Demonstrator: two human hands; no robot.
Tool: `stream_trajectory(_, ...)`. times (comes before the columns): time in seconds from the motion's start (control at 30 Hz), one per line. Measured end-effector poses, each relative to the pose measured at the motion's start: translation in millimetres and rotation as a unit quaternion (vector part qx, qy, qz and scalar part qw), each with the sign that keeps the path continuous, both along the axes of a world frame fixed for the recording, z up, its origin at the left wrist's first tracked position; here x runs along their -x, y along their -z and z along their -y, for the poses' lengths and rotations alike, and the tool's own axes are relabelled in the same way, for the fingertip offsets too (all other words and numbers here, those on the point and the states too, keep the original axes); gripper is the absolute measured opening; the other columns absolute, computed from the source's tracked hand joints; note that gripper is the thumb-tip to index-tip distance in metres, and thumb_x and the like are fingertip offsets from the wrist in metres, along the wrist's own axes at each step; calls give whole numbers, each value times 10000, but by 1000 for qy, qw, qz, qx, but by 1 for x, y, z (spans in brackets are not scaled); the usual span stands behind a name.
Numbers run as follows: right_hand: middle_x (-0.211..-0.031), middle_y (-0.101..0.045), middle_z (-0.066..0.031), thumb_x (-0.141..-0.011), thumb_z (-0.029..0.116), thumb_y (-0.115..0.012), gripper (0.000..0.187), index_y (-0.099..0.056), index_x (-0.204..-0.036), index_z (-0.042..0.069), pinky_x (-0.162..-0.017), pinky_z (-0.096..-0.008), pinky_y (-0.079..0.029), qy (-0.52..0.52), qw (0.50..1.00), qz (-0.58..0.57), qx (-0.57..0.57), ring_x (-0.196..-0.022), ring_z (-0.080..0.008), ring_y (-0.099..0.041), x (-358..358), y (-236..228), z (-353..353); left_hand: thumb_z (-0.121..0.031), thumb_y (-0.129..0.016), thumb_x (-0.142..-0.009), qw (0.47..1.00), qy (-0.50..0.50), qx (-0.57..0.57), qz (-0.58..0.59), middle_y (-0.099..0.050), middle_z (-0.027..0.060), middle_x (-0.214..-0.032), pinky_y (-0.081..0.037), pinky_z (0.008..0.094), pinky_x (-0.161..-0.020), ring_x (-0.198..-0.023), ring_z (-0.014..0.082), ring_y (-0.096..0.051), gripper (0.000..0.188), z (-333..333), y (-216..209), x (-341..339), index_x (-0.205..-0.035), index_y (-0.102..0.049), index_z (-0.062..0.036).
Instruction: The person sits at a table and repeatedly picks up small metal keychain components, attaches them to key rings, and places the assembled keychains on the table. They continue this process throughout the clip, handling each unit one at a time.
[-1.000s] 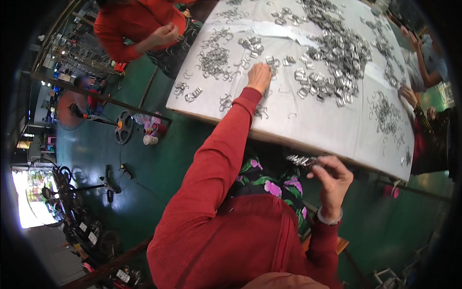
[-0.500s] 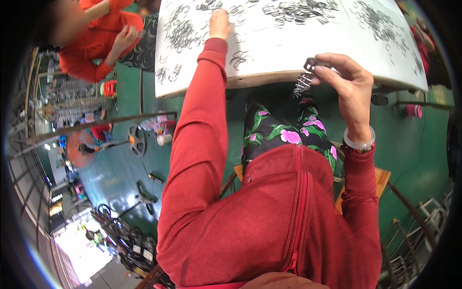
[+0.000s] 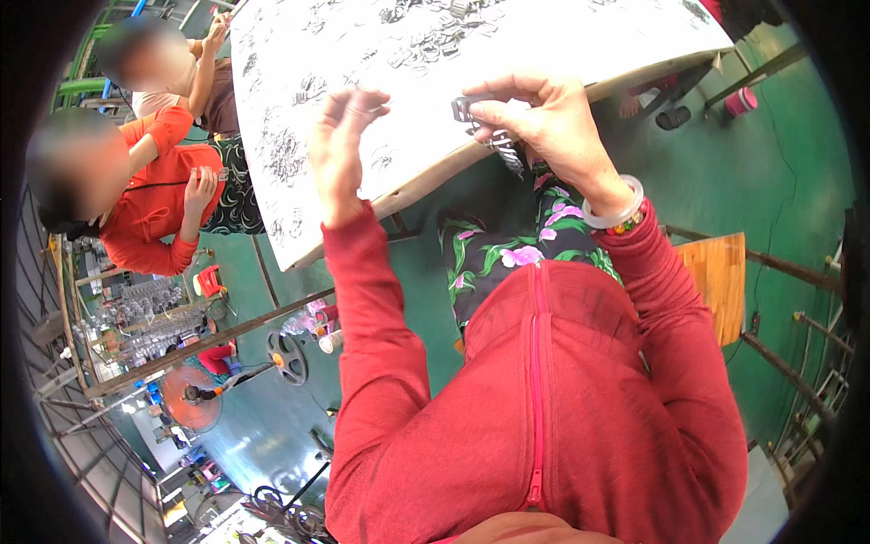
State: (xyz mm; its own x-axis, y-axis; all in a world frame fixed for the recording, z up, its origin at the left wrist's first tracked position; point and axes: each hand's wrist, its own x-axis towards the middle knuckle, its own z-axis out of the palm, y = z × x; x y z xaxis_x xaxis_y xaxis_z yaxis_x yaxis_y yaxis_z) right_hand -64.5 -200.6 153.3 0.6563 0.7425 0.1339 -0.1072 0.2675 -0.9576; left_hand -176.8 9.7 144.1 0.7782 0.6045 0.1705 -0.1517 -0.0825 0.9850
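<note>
My right hand [image 3: 562, 127] pinches a small dark slotted piece, like a buckle [image 3: 464, 111], between thumb and fingers over the table's front edge. From beneath this hand hangs a short striped bundle of black and silvery pieces [image 3: 506, 152]; how it joins the buckle is hidden. To the left, above the white tabletop [image 3: 417, 172], my left hand [image 3: 343, 150] is raised with fingers bent and thumb and forefinger near each other. Whatever sits at those fingertips is too small and blurred to name. Dark buckle-like pieces [image 3: 444, 41] lie heaped farther back.
Loose thin dark rings [image 3: 288, 154] lie scattered on the table's left part. Two people sit along the left side, one in an orange top [image 3: 159, 195]. A wooden stool [image 3: 716, 286], a pink container [image 3: 740, 102] and a standing fan [image 3: 192, 399] are around me.
My left hand has come back from the far pieces toward my right hand. The right hand has moved left with the buckle, and the view has turned, showing a second person.
</note>
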Motion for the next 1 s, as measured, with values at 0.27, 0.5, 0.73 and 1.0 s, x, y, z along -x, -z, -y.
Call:
stream_trajectory(0.27,-856,-675,-97,-831,36,-643,203,-653,-1019,-40,-664,-235,-550,17,998,-49,-28,-711,-122,-647,9,-3,-6,-60,-654,-822,950,-58,-307,8,-609,106,-1061,-428,337,-893,-1025,195,-549,96,92,-18,-3,-910,-619,-45)
stream_trajectory(0.5,-839,-670,-71,-852,53,-625,191,-656,-1033,1,-638,-230,-540,4,1000,10,12,-713,-127,-653,3,-2,-7,-57,-651,-812,983,-27,-172,58,-628,110,-879,-504,312,-683,-795,187,-637,134,91,-22,-15,-924,-605,2)
stream_trajectory(0.73,-882,-672,-83,-845,8,-615,200,-644,-1040,-25,-615,-220,-468,3,982,180,60,-762,-101,-607,-12,-32,12,-136,-648,-768,973,19,-140,183,-655,132,-738,-518,273,-606,-672,164,-653,200,90,-47,-15,-831,-654,54)
stream_trajectory(1.0,-939,-641,-112,-883,-23,-566,209,-601,-1081,-82,-701,-225,-435,55,971,227,-56,-790,-113,-553,-12,-54,16,-246,-730,-689,978,22,-135,156,-679,141,-703,-533,293,-628,-649,179,-667,302,97,-79,-27,-849,-708,10)
